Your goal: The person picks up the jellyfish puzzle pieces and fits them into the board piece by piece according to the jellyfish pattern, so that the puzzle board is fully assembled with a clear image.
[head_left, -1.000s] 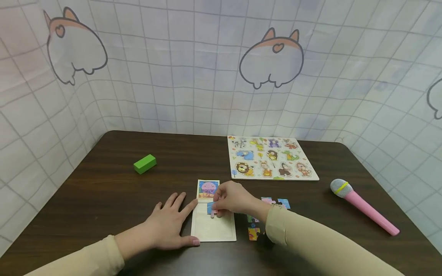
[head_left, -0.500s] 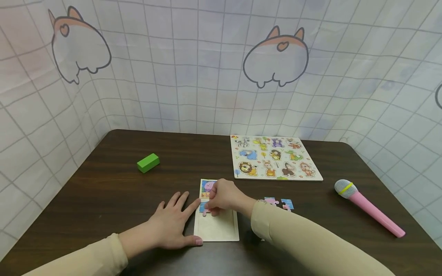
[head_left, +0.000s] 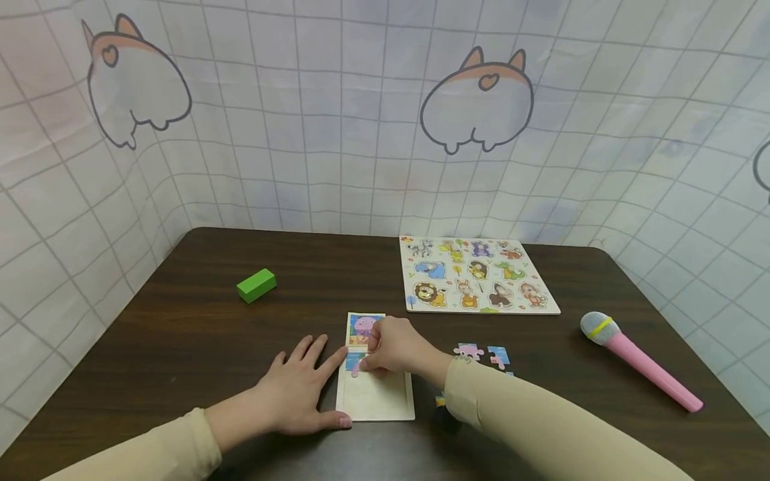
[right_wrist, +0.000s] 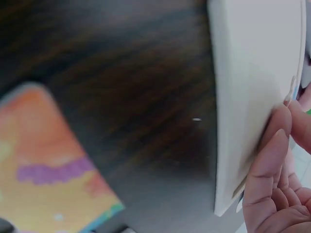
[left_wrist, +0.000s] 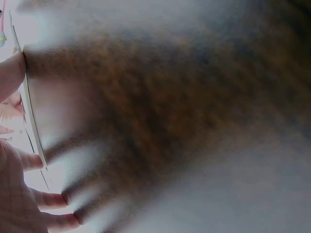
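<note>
Okay, so the main container is a pale wooden tray (head_left: 377, 404), right under the fingers of the right hand (head_left: 397, 349). In its recess sits the blue-and-pink puzzle piece (head_left: 353, 363), poking out just left of that hand's fingertips, in the upper left corner; can't tell if it's lying flat, since the hand covers part of it. Just beyond the fingers, the tray's top section has a little picture (head_left: 363, 327) with a pink round character on blue. Right hand pose: reaching in from the right, fingers curled, thumb and fingertips pinching that piece. The left hand (head_left: 293, 394) is palm down with fingers spread wide, holding nothing; its index fingertip touches the tray's left edge and the thumb is at the near left corner. Near the right wrist, on the far side, are two loose pieces, a pink one (head_left: 469, 351) and a blue one (head_left: 498, 355), and a yellow piece (head_left: 440, 401) peeks out on the near side of the right sleeve (head_left: 541, 414). Farther beyond the right hand there's an animal board (head_left: 523, 310) with its animal shapes in rows. A pink toy microphone (head_left: 644, 364) lies well off to that hand's right, and a green block (head_left: 257, 286) sits beyond the left hand.
</note>
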{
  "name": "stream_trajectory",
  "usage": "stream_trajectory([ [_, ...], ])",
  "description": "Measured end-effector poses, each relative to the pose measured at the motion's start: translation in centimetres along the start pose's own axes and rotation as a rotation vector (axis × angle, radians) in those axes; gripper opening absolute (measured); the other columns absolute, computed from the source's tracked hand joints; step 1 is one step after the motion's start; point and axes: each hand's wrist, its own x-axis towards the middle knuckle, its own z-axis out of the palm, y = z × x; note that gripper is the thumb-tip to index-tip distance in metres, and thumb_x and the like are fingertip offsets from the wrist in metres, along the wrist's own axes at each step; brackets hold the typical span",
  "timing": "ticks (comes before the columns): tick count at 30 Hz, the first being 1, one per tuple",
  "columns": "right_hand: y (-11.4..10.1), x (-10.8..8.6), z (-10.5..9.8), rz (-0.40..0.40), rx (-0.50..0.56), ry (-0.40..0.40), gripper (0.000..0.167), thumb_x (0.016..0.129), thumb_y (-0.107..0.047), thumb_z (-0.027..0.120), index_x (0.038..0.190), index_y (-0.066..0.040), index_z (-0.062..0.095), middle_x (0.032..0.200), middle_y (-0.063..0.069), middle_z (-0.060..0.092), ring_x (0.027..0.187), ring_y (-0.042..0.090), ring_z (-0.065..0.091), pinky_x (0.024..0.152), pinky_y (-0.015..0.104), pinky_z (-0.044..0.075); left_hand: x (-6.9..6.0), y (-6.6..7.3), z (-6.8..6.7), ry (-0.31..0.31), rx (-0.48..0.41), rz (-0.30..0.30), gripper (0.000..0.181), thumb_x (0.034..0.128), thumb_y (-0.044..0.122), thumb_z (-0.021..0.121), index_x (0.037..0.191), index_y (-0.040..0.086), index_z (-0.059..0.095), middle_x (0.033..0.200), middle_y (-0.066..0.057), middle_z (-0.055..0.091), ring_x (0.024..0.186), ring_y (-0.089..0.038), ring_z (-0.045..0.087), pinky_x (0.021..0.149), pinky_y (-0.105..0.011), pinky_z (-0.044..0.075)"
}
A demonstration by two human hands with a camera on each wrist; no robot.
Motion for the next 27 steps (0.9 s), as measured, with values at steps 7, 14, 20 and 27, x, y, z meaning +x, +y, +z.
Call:
stream_trajectory([
  [7, 0.5, 0.0, 0.0, -0.023, -0.026, -0.006, 0.027, 0.083, -0.016, 0.086, 0.074, -0.009, 0.062, 0.060, -0.001, 0.058, 0.053, 0.010, 0.051, 0.048, 0.022, 0.036, 0.0, -0.1, 0.0, 0.004, -0.020, -0.003, 0.106, 0.0781, 0.083, 0.063, 0.160, 0.023, 0.034, 0.164, -0.023, 0.031, 0.150, -0.048, 0.030, 0.106, -0.076, 0.034],
  [14, 0.6, 0.1, 0.3, -0.025, -0.033, 0.002, 0.027, 0.083, -0.016, 0.086, 0.073, -0.009, 0.062, 0.059, -0.002, 0.057, 0.053, 0.010, 0.051, 0.049, 0.023, 0.036, 0.0, -0.2, 0.0, 0.012, -0.016, 0.017, 0.101, 0.0790, 0.082, 0.063, 0.160, 0.029, 0.034, 0.163, -0.025, 0.032, 0.148, -0.050, 0.032, 0.104, -0.077, 0.035],
  [20, 0.8, -0.2, -0.2, -0.024, 0.015, -0.030, 0.023, 0.084, -0.017, 0.085, 0.078, -0.009, 0.064, 0.060, 0.001, 0.063, 0.054, 0.011, 0.055, 0.052, 0.023, 0.039, 0.1, -0.2, 0.1, -0.002, -0.012, 0.010, 0.099, 0.0791, 0.082, 0.063, 0.160, 0.031, 0.036, 0.163, -0.025, 0.031, 0.149, -0.050, 0.031, 0.103, -0.076, 0.036],
  [27, 2.6, -0.9, -2.4, -0.141, 0.060, -0.063, 0.019, 0.089, -0.014, 0.080, 0.102, -0.006, 0.070, 0.076, 0.000, 0.072, 0.069, 0.012, 0.064, 0.065, 0.026, 0.049, 0.3, -0.2, 0.0, -0.011, -0.007, 0.001, 0.100, 0.0783, 0.082, 0.064, 0.159, 0.031, 0.036, 0.163, -0.024, 0.031, 0.149, -0.049, 0.032, 0.104, -0.076, 0.036],
])
